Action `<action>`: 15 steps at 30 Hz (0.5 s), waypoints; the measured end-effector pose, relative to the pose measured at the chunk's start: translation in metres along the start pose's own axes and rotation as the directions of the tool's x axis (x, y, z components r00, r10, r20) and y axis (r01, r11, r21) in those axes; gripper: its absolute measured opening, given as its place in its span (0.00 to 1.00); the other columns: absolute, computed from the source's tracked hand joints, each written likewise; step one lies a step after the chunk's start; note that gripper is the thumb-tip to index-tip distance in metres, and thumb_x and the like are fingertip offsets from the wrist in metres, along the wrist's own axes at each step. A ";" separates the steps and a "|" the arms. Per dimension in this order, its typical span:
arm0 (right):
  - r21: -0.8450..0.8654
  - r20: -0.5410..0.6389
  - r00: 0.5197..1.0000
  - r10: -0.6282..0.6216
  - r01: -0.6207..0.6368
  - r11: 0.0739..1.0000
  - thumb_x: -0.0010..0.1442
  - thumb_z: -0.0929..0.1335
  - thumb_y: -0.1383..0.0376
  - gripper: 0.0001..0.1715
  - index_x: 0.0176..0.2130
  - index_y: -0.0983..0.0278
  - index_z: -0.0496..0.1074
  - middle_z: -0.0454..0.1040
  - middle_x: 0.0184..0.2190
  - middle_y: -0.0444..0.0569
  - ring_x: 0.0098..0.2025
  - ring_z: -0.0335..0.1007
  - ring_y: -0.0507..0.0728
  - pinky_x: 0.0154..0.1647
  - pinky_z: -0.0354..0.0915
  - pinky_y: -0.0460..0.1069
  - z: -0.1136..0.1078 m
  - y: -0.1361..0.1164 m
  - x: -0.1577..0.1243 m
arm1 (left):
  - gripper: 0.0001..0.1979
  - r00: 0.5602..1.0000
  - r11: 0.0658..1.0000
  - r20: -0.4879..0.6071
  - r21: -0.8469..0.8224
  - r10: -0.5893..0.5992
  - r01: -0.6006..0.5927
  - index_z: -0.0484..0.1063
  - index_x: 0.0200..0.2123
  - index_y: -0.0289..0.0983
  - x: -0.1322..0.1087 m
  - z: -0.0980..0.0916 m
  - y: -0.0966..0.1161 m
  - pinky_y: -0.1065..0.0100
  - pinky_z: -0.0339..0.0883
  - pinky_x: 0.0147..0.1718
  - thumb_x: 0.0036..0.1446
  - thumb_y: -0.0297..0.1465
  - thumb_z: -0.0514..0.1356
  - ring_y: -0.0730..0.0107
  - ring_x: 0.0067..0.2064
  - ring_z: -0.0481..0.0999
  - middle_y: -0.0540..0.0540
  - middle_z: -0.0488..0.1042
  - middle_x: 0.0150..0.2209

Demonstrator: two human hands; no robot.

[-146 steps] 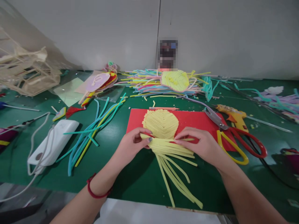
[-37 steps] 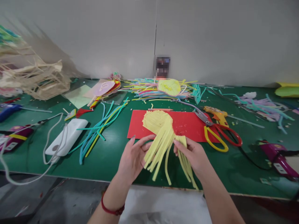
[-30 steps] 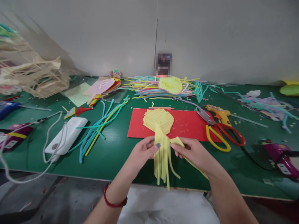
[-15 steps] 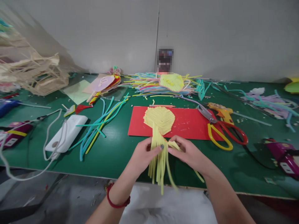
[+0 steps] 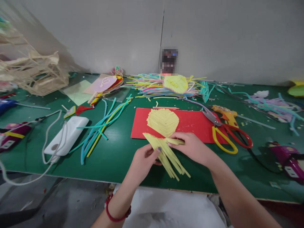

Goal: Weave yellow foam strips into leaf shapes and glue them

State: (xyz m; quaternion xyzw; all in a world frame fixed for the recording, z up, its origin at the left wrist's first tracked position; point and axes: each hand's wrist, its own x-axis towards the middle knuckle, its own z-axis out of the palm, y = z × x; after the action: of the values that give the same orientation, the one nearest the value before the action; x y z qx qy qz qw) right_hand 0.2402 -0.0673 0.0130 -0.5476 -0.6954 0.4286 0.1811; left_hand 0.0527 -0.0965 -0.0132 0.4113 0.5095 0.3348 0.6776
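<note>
Between both hands is a woven bundle of pale yellow pipe cleaners [image 5: 169,157], slanted so its loose ends point down to the right. My left hand [image 5: 144,161] is closed on its left side, the thumb lying on top. At the upper right of the bundle, my right hand [image 5: 192,146] pinches several of its stems, which stick out sideways under the fingers. Just beyond them a rounded pale yellow leaf shape [image 5: 163,121] of laid stems rests on a red card [image 5: 193,125].
Scissors [image 5: 224,134] with yellow and red handles lie over the card's right end, beside a yellow glue gun [image 5: 226,114]. To the left are a white power bank [image 5: 67,136] with a cable and loose blue-green pipe cleaners [image 5: 104,126]. Multicoloured pipe cleaners [image 5: 147,85] are piled behind.
The yellow bundle has turned, its loose ends swinging from straight down to down-right. My right hand has moved slightly up and now grips stems at the bundle's upper right.
</note>
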 end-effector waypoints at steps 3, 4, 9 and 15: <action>-0.199 0.007 0.999 -0.049 0.049 0.979 0.58 0.64 0.65 0.07 0.34 0.60 0.74 0.77 0.35 0.45 0.37 0.70 0.55 0.35 0.58 0.47 -0.007 -0.010 0.013 | 0.18 0.999 0.998 -0.018 -0.039 -0.046 0.045 0.72 0.36 0.34 0.000 -0.004 -0.002 0.69 0.72 0.27 0.49 0.43 0.63 0.66 0.31 0.78 0.45 0.78 0.32; -0.248 0.011 0.998 -0.061 0.062 0.967 0.57 0.64 0.67 0.08 0.33 0.59 0.74 0.77 0.35 0.45 0.38 0.70 0.55 0.34 0.57 0.47 -0.008 -0.013 0.017 | 0.18 0.998 0.997 -0.022 -0.052 -0.057 0.056 0.72 0.36 0.34 0.000 -0.005 -0.003 0.69 0.72 0.27 0.49 0.43 0.63 0.66 0.31 0.78 0.45 0.78 0.32; -0.369 0.033 0.997 -0.066 0.073 0.927 0.53 0.62 0.74 0.14 0.34 0.60 0.74 0.76 0.37 0.45 0.40 0.69 0.55 0.36 0.57 0.46 -0.004 -0.019 0.030 | 0.18 0.996 0.993 -0.026 -0.081 -0.085 0.083 0.72 0.37 0.34 0.003 -0.010 -0.003 0.69 0.71 0.27 0.48 0.42 0.64 0.66 0.31 0.79 0.43 0.78 0.31; -0.327 0.026 0.998 -0.057 0.062 0.943 0.54 0.63 0.74 0.13 0.35 0.60 0.73 0.76 0.37 0.45 0.40 0.70 0.55 0.36 0.58 0.47 0.000 -0.016 0.031 | 0.18 0.997 0.995 -0.014 -0.071 -0.074 0.073 0.71 0.37 0.34 0.006 -0.012 -0.003 0.68 0.71 0.28 0.49 0.42 0.63 0.65 0.32 0.78 0.43 0.78 0.33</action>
State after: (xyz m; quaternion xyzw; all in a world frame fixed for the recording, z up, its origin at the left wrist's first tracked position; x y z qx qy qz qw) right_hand 0.2204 -0.0396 0.0191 -0.5454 -0.7745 0.3059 0.0951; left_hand 0.0431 -0.0896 -0.0198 0.3653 0.5177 0.3309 0.6994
